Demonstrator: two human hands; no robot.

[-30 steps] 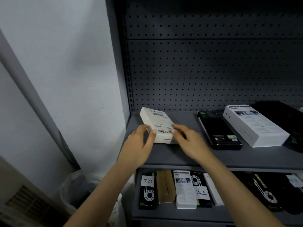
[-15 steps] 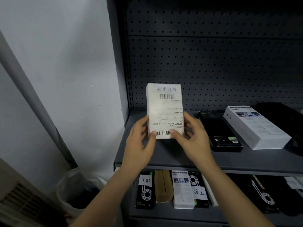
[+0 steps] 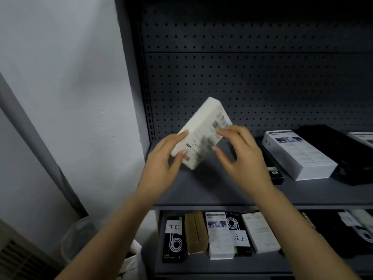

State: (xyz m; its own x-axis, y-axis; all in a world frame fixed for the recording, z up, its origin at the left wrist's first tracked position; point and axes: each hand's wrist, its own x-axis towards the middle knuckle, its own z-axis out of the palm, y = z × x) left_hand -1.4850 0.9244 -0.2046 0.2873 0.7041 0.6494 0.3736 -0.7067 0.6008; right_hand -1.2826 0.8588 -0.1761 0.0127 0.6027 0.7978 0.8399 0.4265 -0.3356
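Observation:
A white product box point(image 3: 201, 132) with barcodes and printed text hangs in the air above the left end of the grey upper shelf point(image 3: 201, 190), tilted with its top to the right and blurred by motion. My left hand point(image 3: 161, 164) grips its lower left corner, thumb on the printed face and fingers behind. My right hand point(image 3: 242, 156) pinches the box's right edge between a finger on top and the thumb lower down.
On the upper shelf lie a black box point(image 3: 274, 172), a white box point(image 3: 296, 152) and a larger black box point(image 3: 347, 154). The lower shelf point(image 3: 222, 267) holds several small boxes in a row. A dark pegboard point(image 3: 252, 77) backs the shelves. A white wall point(image 3: 60, 98) and a bin point(image 3: 84, 239) are at the left.
The box went from lying on the shelf to upright in both hands, and now it is tipped over to the right, turning between my hands.

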